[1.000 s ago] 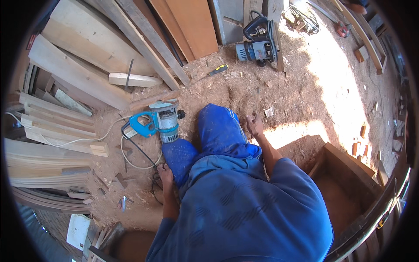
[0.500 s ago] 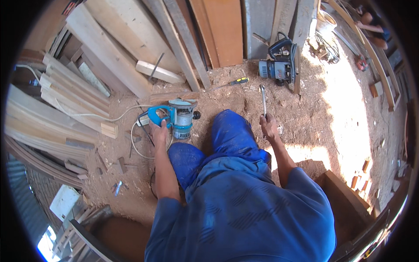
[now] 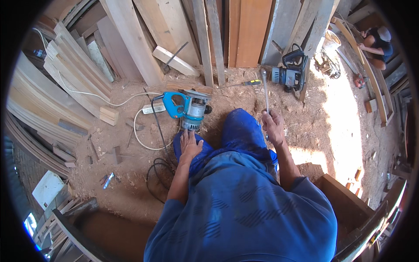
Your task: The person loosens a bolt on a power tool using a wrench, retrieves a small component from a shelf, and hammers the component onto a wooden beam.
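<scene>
In my right hand [image 3: 273, 125] is a long metal wrench [image 3: 266, 91], its head pointing away from me and its lower end mostly hidden by my fingers. My left hand [image 3: 190, 145] lies with fingers stretched apart, its fingertips at the near end of a teal and silver router [image 3: 194, 110]. Whether they touch it or rest just short of it, I cannot tell. The router's flat base faces away from me, and its teal loop handle sticks out to the left. A black cord [image 3: 158, 120] runs beside it. Beneath and beside my left hand are my blue-trousered knees.
Beyond the wrench stands a blue-grey power saw [image 3: 286, 75], with a yellow-black screwdriver [image 3: 252, 82] to its left. Boards [image 3: 131, 41] lean along the back and left. A white power strip [image 3: 153, 108] lies on the sawdust-covered ground. Another person [image 3: 376, 46] sits at the far right.
My left hand has left the router's handle and come to its near end, fingers spreading. The wrench, still in my right hand, has shifted slightly. The whole view has turned a little.
</scene>
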Demonstrator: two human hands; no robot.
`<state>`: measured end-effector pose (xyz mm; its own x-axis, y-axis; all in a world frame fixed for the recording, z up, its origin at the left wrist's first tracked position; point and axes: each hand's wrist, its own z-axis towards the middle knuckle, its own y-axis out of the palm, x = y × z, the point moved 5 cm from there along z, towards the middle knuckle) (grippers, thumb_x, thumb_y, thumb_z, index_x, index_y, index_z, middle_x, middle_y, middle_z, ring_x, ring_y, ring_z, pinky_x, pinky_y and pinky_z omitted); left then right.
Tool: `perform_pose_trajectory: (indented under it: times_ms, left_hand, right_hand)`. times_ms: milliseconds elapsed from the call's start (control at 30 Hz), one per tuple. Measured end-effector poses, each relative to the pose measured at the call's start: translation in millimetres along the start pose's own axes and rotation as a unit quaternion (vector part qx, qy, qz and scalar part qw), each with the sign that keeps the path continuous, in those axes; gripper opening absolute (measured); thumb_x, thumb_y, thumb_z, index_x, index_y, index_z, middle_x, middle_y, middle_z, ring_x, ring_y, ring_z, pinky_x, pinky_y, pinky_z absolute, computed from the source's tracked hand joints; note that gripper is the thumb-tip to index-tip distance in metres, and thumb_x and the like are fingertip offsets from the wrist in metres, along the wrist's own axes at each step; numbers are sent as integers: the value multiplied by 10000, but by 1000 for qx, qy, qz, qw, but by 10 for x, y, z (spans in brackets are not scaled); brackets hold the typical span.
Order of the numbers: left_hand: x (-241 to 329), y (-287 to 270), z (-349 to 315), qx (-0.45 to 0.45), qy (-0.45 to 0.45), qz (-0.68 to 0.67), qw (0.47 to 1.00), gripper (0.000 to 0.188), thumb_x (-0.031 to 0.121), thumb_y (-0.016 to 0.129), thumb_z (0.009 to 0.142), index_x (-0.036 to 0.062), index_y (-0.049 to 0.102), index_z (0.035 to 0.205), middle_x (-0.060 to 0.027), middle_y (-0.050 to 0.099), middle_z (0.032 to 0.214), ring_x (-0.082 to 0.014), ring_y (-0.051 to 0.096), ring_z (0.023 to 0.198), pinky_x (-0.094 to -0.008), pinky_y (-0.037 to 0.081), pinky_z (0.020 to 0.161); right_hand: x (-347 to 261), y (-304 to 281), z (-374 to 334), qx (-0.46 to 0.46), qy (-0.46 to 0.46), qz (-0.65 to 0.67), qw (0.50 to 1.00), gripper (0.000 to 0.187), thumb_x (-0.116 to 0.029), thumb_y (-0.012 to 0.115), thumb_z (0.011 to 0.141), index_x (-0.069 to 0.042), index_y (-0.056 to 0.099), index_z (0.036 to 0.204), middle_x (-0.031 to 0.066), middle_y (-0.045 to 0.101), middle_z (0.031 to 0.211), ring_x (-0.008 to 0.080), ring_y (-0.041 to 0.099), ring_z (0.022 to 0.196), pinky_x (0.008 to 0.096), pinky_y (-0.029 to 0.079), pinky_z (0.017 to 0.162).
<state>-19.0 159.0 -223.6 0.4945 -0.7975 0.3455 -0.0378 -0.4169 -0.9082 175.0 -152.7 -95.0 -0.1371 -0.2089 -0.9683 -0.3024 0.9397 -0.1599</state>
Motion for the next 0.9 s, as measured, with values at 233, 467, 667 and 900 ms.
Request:
perform_pose_trajectory:
  times_ms: [233,467,667,900]
  left_hand:
    - [-107,-14,629,93,-40,-56,993,979,420,698,783,-100,184,1435,-358,211,1480,-499,250,1358,-563,204,1128]
    - [-79,389,1017,36,-143,58,987,1033,428,655,823,-142,29,1416,-351,186,1475,-488,239,1364,-576,203,1119]
    - [-136,345,1002,33,-140,50,988,1050,321,701,805,-180,-8,1395,-384,169,1454,-513,220,1355,-585,212,1103]
    - [10,305,1005,23,-136,48,989,1052,335,706,796,-173,5,1394,-386,176,1447,-512,224,1356,-583,205,1115]
  right_hand:
    - [-416,166,236,59,6,138,989,202,-224,516,985,-41,602,981,-40,422,594,62,388,497,235,345,473]
    - [680,364,729,112,-31,-90,989,253,-245,516,961,-28,645,962,5,489,614,106,446,520,277,383,484]
    - [1926,660,423,-85,164,-461,868,263,-248,515,893,-65,697,944,229,671,846,361,668,805,449,526,770]
    - [2873,830,-286,-110,91,-628,765,233,-191,565,823,-79,744,922,167,699,991,341,660,1014,433,533,841]
